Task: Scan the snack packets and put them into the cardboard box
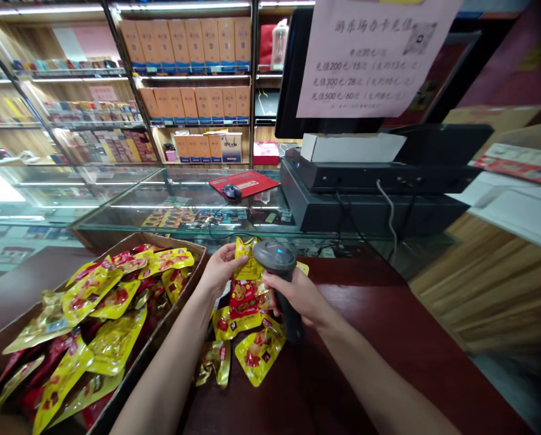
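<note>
My left hand (222, 269) pinches the edge of a small yellow snack packet (246, 258), holding it upright. A grey-black handheld scanner (275, 256) is gripped in my right hand (292, 295), its head right beside that packet and its handle pointing down. Under and in front of both hands lie several loose packets, among them a red one (245, 299), a yellow one (260, 352) and a gold one (214, 364). To the left, an open cardboard box (196, 266) is heaped with yellow, gold and red packets.
The dark red table (365, 356) borders a glass display counter (179, 181) carrying a red mat (254, 181) and a mouse (231, 191). A monitor with a paper sign (365, 66) stands above black cash equipment (379, 208) with cables. Shelves of orange boxes (188, 45) line the back.
</note>
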A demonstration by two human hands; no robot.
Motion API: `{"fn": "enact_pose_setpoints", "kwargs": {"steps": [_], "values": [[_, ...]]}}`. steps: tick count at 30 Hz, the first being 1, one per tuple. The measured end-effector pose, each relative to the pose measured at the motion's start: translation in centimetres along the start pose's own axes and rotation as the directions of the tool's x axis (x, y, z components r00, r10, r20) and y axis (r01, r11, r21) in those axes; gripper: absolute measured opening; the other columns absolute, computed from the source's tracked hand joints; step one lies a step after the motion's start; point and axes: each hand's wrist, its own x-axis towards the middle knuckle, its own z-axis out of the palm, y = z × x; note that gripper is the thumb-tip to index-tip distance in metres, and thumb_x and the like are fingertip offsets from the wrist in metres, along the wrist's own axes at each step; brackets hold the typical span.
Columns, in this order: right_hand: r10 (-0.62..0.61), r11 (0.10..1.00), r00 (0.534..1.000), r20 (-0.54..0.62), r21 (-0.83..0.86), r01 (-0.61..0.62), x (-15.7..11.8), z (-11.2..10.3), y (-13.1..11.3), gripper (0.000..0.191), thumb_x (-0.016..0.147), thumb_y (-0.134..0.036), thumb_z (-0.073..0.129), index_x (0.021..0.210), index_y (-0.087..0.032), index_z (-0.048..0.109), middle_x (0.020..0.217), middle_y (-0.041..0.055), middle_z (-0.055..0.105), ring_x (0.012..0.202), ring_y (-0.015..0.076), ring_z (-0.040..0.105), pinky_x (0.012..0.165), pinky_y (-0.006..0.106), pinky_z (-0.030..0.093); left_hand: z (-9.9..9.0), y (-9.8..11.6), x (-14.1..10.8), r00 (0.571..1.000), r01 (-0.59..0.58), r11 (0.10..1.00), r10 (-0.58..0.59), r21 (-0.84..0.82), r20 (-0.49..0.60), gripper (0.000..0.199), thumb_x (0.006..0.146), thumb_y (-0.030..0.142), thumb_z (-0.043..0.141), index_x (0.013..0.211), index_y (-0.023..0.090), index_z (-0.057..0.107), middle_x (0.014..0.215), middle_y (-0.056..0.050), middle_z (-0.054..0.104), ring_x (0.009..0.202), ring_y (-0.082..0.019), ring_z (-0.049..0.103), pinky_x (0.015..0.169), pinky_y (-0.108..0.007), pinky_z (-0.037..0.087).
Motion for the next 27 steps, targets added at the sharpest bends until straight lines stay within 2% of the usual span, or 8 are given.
{"fn": "enact_pose_setpoints", "kwargs": {"steps": [4, 10, 17, 27], "values": [[0.009, 1.0, 1.0, 0.015, -0.024, -0.008, -0.42, -0.17, -0.54, 0.024, 0.077, -0.038, 0.06, 0.067, -0.017, 0.053, 0.045, -0.0031, 0.055, 0.033, 0.0084, 0.048, 0.036, 0.019, 0.038, 0.23, -0.01, -0.25, 0.998, -0.059, 0.994, 0.057, 0.095, 0.021, 0.05, 0.056, 0.023, 0.083, 0.1, 0.016, 0.06, 0.085, -0.005, 0.072, 0.073, -0.017, 0.068, 0.074, -0.032, 0.052], [0.001, 1.0, 1.0, 0.019, -0.028, 0.0, -0.7, -0.28, -0.75, 0.023, 0.078, -0.036, 0.059, 0.066, -0.017, 0.052, 0.045, -0.0029, 0.055, 0.033, 0.0092, 0.049, 0.036, 0.021, 0.041, 0.56, 0.41, -0.65, 0.997, -0.079, 0.983, 0.076, 0.166, 0.026, 0.052, 0.057, 0.024, 0.082, 0.104, 0.014, 0.063, 0.096, -0.008, 0.072, 0.082, -0.018, 0.068, 0.08, -0.032, 0.051], [0.007, 0.999, 1.0, 0.0, -0.047, -0.007, -0.64, -0.4, -0.59, 0.025, 0.078, -0.037, 0.06, 0.065, -0.018, 0.052, 0.045, -0.0023, 0.056, 0.033, 0.0098, 0.05, 0.036, 0.021, 0.042, 0.63, 0.1, -0.66, 1.0, -0.025, 0.982, 0.022, 0.185, 0.018, 0.047, 0.058, 0.026, 0.081, 0.101, 0.013, 0.065, 0.096, -0.01, 0.072, 0.079, -0.018, 0.068, 0.077, -0.031, 0.052], [0.041, 0.998, 0.999, 0.013, -0.049, -0.041, -0.52, -0.36, -0.44, 0.024, 0.079, -0.036, 0.058, 0.065, -0.018, 0.05, 0.043, -0.0033, 0.055, 0.033, 0.0099, 0.05, 0.037, 0.021, 0.042, 0.55, -0.08, -0.59, 0.999, -0.037, 0.978, 0.038, 0.203, -0.001, 0.042, 0.057, 0.024, 0.081, 0.095, 0.013, 0.066, 0.092, -0.008, 0.073, 0.078, -0.017, 0.067, 0.078, -0.032, 0.051]]}}
